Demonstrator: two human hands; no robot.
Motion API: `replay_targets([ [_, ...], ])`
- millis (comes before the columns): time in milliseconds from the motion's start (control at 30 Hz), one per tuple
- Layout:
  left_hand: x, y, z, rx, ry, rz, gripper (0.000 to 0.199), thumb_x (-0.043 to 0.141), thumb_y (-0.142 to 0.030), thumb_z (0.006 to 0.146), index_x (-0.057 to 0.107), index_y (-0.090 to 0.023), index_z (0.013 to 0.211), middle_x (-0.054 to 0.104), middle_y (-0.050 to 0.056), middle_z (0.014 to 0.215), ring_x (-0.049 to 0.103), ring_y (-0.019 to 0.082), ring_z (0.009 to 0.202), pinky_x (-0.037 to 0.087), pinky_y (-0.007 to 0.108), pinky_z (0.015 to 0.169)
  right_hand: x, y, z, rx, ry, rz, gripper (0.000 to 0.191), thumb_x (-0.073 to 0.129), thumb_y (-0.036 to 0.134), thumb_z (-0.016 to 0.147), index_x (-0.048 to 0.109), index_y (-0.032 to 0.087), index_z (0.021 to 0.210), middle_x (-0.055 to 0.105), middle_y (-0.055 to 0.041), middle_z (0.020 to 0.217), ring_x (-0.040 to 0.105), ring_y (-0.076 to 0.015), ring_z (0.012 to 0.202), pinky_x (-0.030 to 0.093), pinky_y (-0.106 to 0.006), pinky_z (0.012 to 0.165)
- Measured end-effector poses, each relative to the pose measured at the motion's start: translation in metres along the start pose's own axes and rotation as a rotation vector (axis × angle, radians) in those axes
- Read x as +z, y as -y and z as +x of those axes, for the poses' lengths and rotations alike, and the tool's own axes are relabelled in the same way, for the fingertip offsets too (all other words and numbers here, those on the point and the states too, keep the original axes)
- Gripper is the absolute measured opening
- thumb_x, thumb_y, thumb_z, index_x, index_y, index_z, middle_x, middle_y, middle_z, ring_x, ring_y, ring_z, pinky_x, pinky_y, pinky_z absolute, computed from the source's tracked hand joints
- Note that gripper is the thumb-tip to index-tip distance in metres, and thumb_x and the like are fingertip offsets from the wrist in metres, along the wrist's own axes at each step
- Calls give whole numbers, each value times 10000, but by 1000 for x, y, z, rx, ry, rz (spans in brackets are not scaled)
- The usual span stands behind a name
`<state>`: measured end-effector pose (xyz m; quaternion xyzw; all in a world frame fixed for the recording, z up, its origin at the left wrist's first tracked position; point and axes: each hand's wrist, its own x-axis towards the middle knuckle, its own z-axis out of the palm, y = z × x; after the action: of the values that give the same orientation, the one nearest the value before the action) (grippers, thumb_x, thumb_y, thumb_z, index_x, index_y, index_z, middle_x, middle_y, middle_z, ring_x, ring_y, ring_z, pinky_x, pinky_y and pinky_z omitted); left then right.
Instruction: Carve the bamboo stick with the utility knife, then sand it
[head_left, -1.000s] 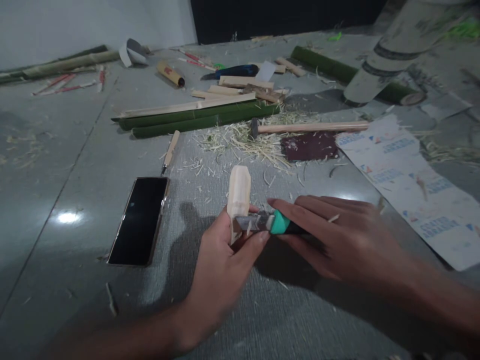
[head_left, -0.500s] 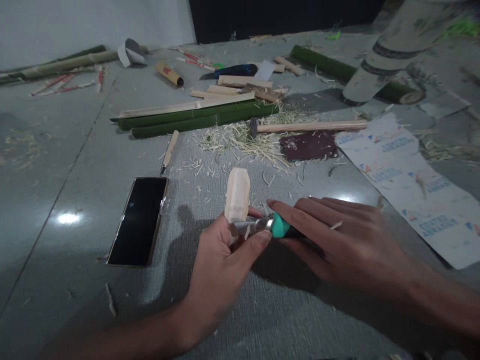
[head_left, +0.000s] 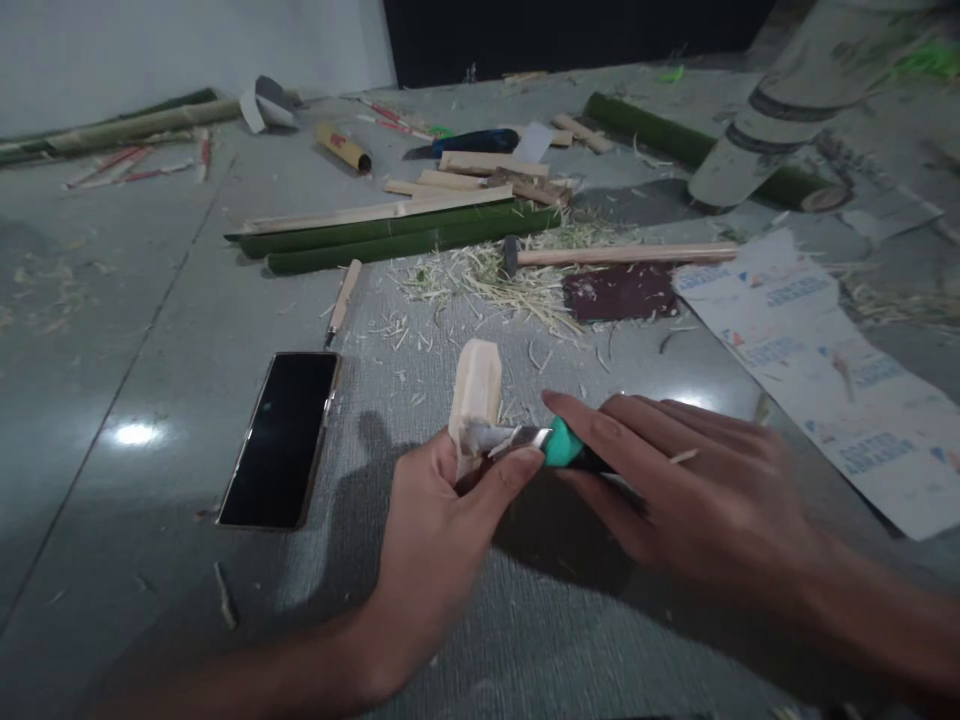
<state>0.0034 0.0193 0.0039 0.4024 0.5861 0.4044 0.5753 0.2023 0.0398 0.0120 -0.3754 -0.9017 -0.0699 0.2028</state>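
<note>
A pale wooden piece (head_left: 478, 378) with faceted sides stands upright in my left hand (head_left: 442, 535), whose fingers wrap round its lower end. My right hand (head_left: 675, 480) holds a chisel (head_left: 564, 445) with a green and black handle. The metal blade lies across the lower part of the wood, and the tip of my left thumb is beside the metal collar. A thin shaving rests on my right hand. The far fingers of my left hand are mostly hidden behind the wood.
Left lies a phone (head_left: 280, 440), with a wood-handled tool (head_left: 345, 298) above it. Beyond are green bamboo strips (head_left: 412, 240), shavings (head_left: 480, 280), a hammer (head_left: 622, 256) and a dark red sheet (head_left: 619, 293). Printed paper (head_left: 817, 350) is at right, near a grey post (head_left: 780, 110).
The chisel blade has moved slightly up along the wood, and its handle has shifted a little to the right with my right hand. The view has shifted slightly.
</note>
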Motion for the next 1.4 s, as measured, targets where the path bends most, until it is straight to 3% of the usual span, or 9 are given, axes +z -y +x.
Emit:
replay_targets([
  [67, -1, 2, -2, -32, -22, 28, 416, 776, -443, 877, 573, -181, 624, 394, -63, 528, 289, 72, 500, 222, 203, 431, -2, -4, 0, 38, -6, -18, 330, 564, 287, 1052, 646, 135, 1333, 730, -21, 865, 653, -147, 669, 412, -307, 568],
  [167, -2, 7, -6, -117, -16, 39, 435, 741, -548, 891, 648, -167, 701, 346, -69, 527, 279, 74, 488, 212, 209, 426, -6, -21, 0, 227, -112, -150, 412, 604, 359, 1040, 619, 196, 1417, 780, -22, 993, 660, -116, 631, 350, -295, 488],
  [300, -2, 9, -8, -101, 46, -44, 364, 717, -515, 937, 646, -170, 844, 414, -64, 591, 345, 71, 521, 291, 185, 462, -8, -50, -1, 430, -262, -250, 358, 627, 361, 1018, 686, 252, 1354, 804, -31, 1086, 762, -197, 876, 479, -288, 683],
  [367, -2, 9, -7, -57, 82, -158, 316, 680, -482, 978, 632, -175, 921, 408, -73, 611, 338, 65, 530, 299, 172, 476, -6, -55, -2, 429, -269, -184, 360, 611, 367, 1023, 703, 226, 1342, 801, -56, 1137, 768, -235, 980, 510, -301, 758],
  [500, -1, 11, 0, -33, 156, -325, 338, 605, -484, 1033, 573, -172, 905, 346, -96, 577, 271, 49, 493, 245, 168, 448, -1, -49, -3, 340, -201, -47, 382, 617, 365, 1019, 697, 183, 1345, 790, -90, 1181, 773, -229, 917, 511, -306, 710],
  [733, 3, 11, 10, -2, 138, -378, 32, 525, -210, 1066, 511, -212, 1095, 460, -71, 714, 395, 50, 583, 300, 165, 510, -2, -42, -4, 258, -97, 141, 351, 579, 321, 1049, 642, 213, 1377, 775, -62, 1147, 745, -170, 889, 496, -264, 729],
  [933, 0, 11, 9, -14, 168, -428, 238, 466, -83, 1005, 523, -232, 1182, 531, -55, 754, 420, 62, 604, 340, 173, 537, -2, -43, -4, 278, -62, 193, 326, 556, 355, 1060, 645, 214, 1341, 728, -38, 936, 649, -146, 676, 430, -285, 610],
  [1167, -1, 10, 6, -10, 233, -414, 222, 454, -191, 1076, 579, -197, 1260, 665, -14, 777, 536, 80, 633, 437, 195, 601, -2, -40, -4, 342, -28, 315, 298, 445, 383, 1105, 591, 256, 1331, 588, 56, 661, 500, -121, 485, 357, -296, 507],
  [1400, -2, 9, 4, -11, 270, -436, 211, 524, -291, 1091, 603, -185, 1256, 796, 58, 993, 648, 79, 650, 448, 153, 503, -5, -35, -3, 458, 9, 598, 300, 364, 426, 1125, 566, 271, 966, 604, 68, 645, 536, -111, 506, 380, -298, 507],
])
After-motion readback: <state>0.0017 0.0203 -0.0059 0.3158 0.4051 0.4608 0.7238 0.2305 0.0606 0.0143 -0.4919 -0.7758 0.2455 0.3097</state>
